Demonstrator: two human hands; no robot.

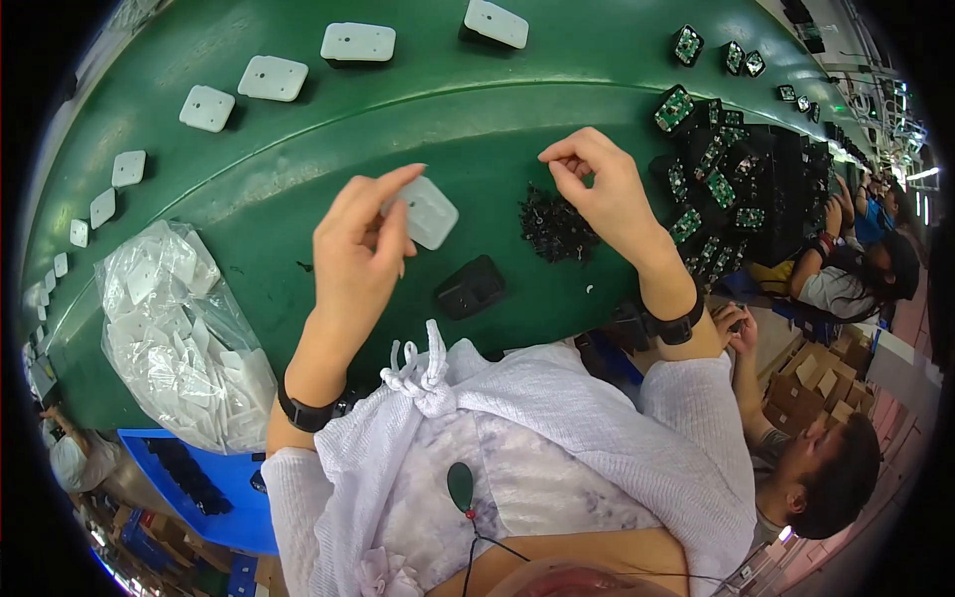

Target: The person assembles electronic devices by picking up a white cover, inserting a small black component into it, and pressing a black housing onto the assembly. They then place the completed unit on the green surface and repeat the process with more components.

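My left hand [363, 244] is raised over the green table [298, 169] and holds a white rounded square plastic cover [430, 211] by its edge. My right hand [602, 184] hovers above a heap of small black screws [553, 227], its thumb and forefinger pinched together; what they pinch is too small to see. A black plastic housing [470, 287] lies on the table between the two hands, close to my body.
More white covers [358, 42] ride in a curved row on the far belt. A clear bag of white covers [184, 333] lies at the left. Black parts with green circuit boards [721, 189] are piled at the right. Other people [826, 468] work at the right.
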